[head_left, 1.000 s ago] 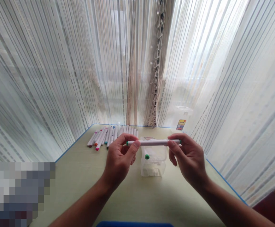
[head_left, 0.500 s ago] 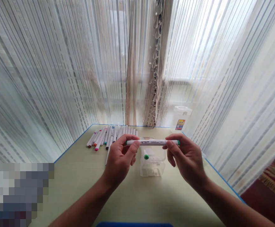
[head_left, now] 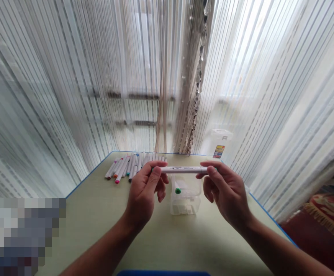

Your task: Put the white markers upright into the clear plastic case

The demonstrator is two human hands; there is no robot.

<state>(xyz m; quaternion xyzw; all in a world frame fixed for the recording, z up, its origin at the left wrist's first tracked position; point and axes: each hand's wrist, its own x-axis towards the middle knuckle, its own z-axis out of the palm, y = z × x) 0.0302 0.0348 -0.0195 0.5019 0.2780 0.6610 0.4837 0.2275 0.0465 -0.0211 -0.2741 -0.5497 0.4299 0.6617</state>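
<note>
A white marker (head_left: 183, 170) with green ends lies level between my two hands, printed label facing me. My left hand (head_left: 144, 188) pinches its left end between thumb and fingers. At the other end, my right hand (head_left: 225, 189) pinches it the same way, covering most of the green cap. Below and behind the held marker stands a clear plastic box (head_left: 185, 205) on the table. A second marker with a green end (head_left: 178, 190) rests in or on this box; I cannot tell which.
Several white markers (head_left: 123, 168) with coloured ends lie in a loose pile at the back left of the pale green table (head_left: 98, 222). A clear case (head_left: 220, 143) with a colourful label stands at the back right. String curtains (head_left: 69, 76) hang around the table's far sides.
The held marker has risen slightly and turned a little about its length. My fingers have shifted inward over its ends, hiding more of the green. The curtain strands have swayed.
</note>
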